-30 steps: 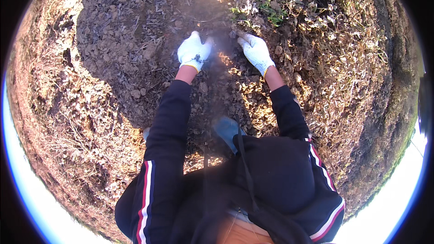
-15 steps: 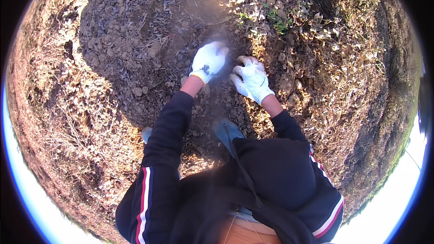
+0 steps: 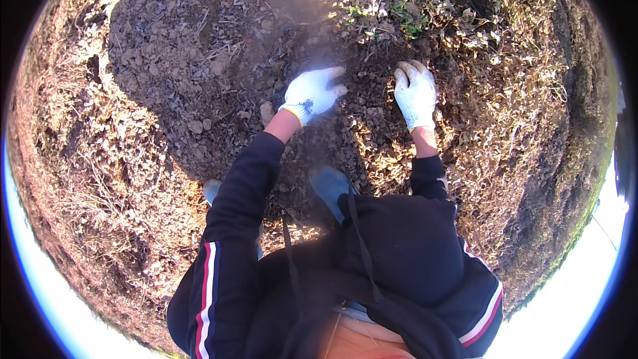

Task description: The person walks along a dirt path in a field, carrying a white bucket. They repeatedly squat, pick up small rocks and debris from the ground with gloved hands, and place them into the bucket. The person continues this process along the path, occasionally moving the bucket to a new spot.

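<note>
My left hand [image 3: 312, 95], in a white knit glove with a dark smudge near the cuff, is over loose brown soil [image 3: 362, 86]. Its thumb and fingers point right and stand apart, with nothing visible between them. Farther right, my right hand [image 3: 416, 96] wears a matching white glove with soiled fingertips. Its fingers reach forward onto the dirt and dry leaves, slightly bent and a little apart. I see nothing held in it. A patch of bare, crumbly earth lies between the two hands.
Green sprigs [image 3: 409, 21] grow ahead of my right hand. Dry leaf litter [image 3: 512, 113] covers the ground at the right. Clods [image 3: 199, 125] lie left of my left arm. My blue shoe [image 3: 328, 189] is close behind the hands.
My right hand has moved right and forward, away from my left hand, and its fingers have straightened. My left hand stays nearly in place, its thumb and fingers now showing apart.
</note>
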### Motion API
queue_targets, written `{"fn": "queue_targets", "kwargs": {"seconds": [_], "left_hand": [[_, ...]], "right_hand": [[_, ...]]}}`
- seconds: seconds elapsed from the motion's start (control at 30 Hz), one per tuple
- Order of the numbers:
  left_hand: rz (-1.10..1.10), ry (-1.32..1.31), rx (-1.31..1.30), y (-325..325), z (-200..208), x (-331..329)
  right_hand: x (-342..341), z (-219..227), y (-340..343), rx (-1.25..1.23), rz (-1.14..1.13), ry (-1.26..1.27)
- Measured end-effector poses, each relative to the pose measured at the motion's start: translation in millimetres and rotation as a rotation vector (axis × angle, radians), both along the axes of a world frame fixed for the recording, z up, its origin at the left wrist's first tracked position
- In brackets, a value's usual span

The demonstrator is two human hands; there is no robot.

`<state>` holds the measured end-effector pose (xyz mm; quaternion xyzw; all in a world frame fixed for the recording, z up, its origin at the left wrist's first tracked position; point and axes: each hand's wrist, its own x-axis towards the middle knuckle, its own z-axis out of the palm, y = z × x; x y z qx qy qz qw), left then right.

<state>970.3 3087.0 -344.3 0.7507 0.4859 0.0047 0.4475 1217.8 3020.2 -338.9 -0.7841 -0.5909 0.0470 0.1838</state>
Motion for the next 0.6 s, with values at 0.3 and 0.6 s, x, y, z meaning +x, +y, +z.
{"fn": "queue_targets", "kwargs": {"seconds": [0.3,0.6], "left_hand": [[0.418,-0.525,-0.533,59.2,17.9,-33.5],[0.918,-0.856,-0.103,240.3,186.6,-31.0]], "right_hand": [[-28.9,-9.9,-27.2,-0.065,0.163,-0.051],[-30.7,-10.3,-24.7,-0.065,0.145,-0.021]]}}
